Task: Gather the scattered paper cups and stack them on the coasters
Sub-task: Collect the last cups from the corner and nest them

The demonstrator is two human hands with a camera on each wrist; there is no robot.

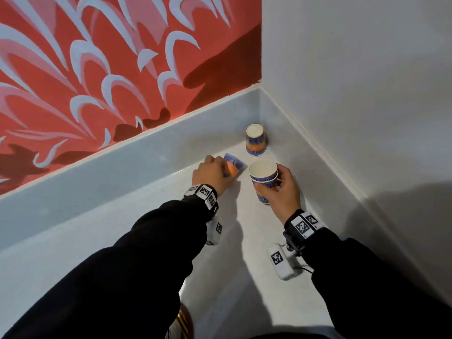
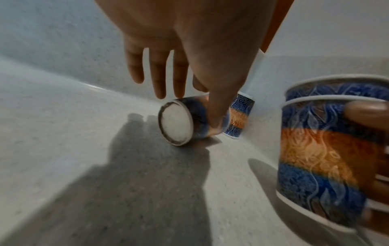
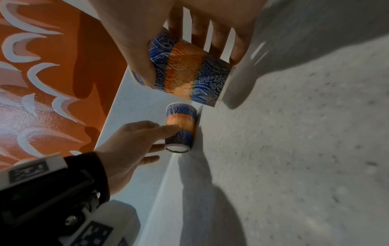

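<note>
A blue-and-orange paper cup (image 1: 234, 165) lies on its side on the white counter (image 1: 146, 241), near the back ledge. My left hand (image 1: 210, 172) rests on it: in the left wrist view the thumb (image 2: 216, 123) presses its side (image 2: 195, 116) and the straight fingers (image 2: 160, 79) reach over its far edge. My right hand (image 1: 283, 192) grips a stack of two nested cups (image 1: 264, 177), mouths up, just right of the lying cup. A third cup (image 1: 255, 140) stands upside down in the corner. No coaster is in view.
The counter ends in a raised ledge (image 1: 97, 167) below a red patterned wall (image 1: 97, 69), and a white wall (image 1: 354, 94) closes the right side. A striped object (image 1: 182, 321) peeks out at the counter's near edge.
</note>
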